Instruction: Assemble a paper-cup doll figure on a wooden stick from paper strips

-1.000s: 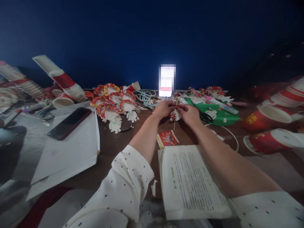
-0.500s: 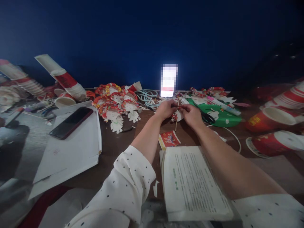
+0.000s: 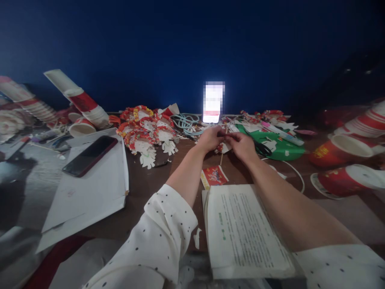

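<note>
Both my hands meet over the table, fingertips almost touching. My left hand [image 3: 211,139] pinches at the upper part of a thin wooden stick [image 3: 221,159] from the left. From the right, my right hand [image 3: 243,145] pinches at the same place. A small red-and-white paper piece [image 3: 220,149] shows below the fingers, beside the stick; its full shape is hidden. The stick's lower end points toward a red printed paper scrap [image 3: 215,176]. Left of my hands lies a heap of red-and-white paper cutouts [image 3: 147,130].
A lit phone [image 3: 211,104] stands behind my hands. Nearer lie an open-paged book [image 3: 246,228], a dark phone [image 3: 90,155] on white sheets [image 3: 99,192], a green sheet [image 3: 288,150] with scraps, black-handled scissors [image 3: 263,149], and paper cups [image 3: 351,148] at right.
My fingertips have drawn closer together around the top of the stick, covering more of it. The stick's lower end has shifted slightly left and up.
</note>
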`<state>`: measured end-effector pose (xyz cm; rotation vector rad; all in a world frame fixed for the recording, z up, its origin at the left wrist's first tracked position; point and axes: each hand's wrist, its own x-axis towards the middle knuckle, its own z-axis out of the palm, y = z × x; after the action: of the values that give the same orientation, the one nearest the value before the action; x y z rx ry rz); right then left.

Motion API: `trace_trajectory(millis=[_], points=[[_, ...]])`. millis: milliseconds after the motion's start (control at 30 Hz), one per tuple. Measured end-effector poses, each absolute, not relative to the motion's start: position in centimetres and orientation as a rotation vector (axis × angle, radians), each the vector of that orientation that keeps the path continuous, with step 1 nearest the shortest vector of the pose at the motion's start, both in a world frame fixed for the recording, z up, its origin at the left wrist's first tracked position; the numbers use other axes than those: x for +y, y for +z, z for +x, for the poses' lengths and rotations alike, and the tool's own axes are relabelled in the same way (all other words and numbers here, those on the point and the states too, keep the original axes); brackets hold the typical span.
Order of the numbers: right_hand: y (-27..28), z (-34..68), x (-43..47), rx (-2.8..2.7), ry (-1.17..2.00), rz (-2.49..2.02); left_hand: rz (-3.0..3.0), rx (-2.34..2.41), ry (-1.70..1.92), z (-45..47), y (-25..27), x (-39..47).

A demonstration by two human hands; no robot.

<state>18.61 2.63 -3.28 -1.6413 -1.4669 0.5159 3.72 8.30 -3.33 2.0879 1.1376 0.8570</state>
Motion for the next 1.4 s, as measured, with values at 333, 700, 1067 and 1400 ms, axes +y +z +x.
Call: trace_trajectory(millis=[333,700,1067,1400], points=[[-3.32,18.71,2.69,-1.467,0.449,-1.690,2.039,1.117,0.850,3.80,-2.92,8.17],[-3.50,18.66,2.77,-1.467,0.476,-1.652,1.957,1.167,0.859,3.60,-2.73,8.31],[-3.59,18.69,2.78,-1.532,0.503,-1.572,1.944,1.144,0.929,3.73,-2.61,8.26],[-3.79,18.82,2.88,-1.439,0.525,-1.606,1.918,1.070,0.932,3.84,-2.62,8.03]])
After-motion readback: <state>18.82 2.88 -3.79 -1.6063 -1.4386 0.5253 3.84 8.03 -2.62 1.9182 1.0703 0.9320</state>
